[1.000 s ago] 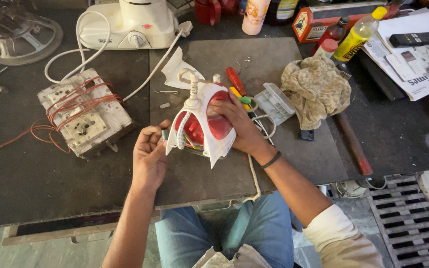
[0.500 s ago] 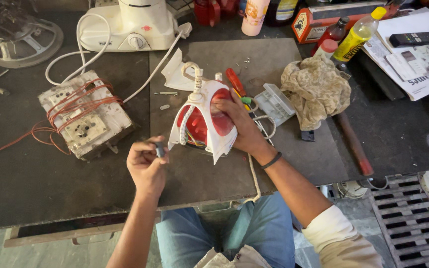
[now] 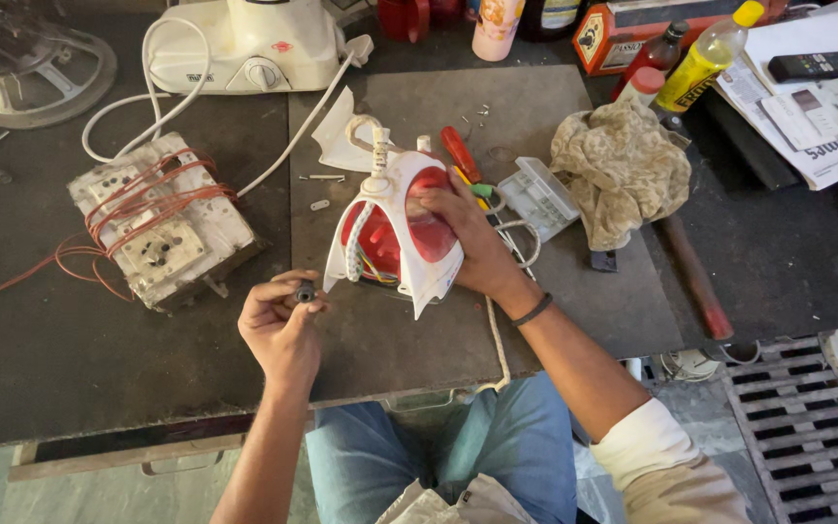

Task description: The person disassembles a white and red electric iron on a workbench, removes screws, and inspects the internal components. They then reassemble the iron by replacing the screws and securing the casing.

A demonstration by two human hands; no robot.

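Right hand (image 3: 472, 243) is clamped over the red-and-white plastic iron (image 3: 400, 233), fingers wrapped on its glossy red body, holding it tipped on the dark, flat mat (image 3: 555, 116) in the middle of the worktop (image 3: 70, 369). The iron's white shell tapers to a point toward the person, coloured wires showing inside. Left hand (image 3: 283, 325) sits just left of it, apart from the iron, fingers pinched together on one small dark round part (image 3: 305, 291). Left again lies a grey blocky socket board (image 3: 162, 228) wound in red wire, well clear of the hand. Behind the iron: one red-handled screwdriver (image 3: 460, 153) and a clear plastic box (image 3: 538, 197). A crumpled beige cloth (image 3: 623, 165) sits right of that. One white, smooth appliance (image 3: 244, 44) stands at the far edge. There's open dark worktop in front of the left hand, right down to the near edge.
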